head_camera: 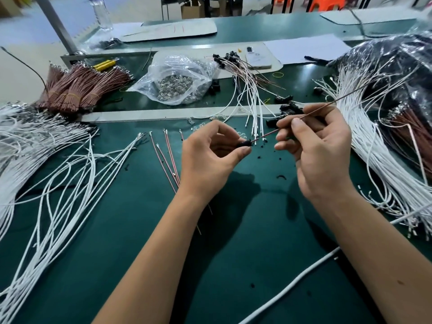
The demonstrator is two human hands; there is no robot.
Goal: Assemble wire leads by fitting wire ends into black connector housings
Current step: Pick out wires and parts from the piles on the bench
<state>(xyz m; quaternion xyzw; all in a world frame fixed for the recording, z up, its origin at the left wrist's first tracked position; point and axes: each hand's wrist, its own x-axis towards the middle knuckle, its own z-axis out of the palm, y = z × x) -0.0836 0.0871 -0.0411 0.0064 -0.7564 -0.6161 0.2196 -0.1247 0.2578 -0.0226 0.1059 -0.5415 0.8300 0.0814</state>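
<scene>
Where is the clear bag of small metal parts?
In the head view, the bag lies upper left of centre, between the brown wire bundles and the phone.

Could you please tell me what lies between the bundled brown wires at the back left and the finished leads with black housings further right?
In the head view, a clear plastic bag of small metal terminals lies between the bundled brown wires and the finished leads.
</scene>
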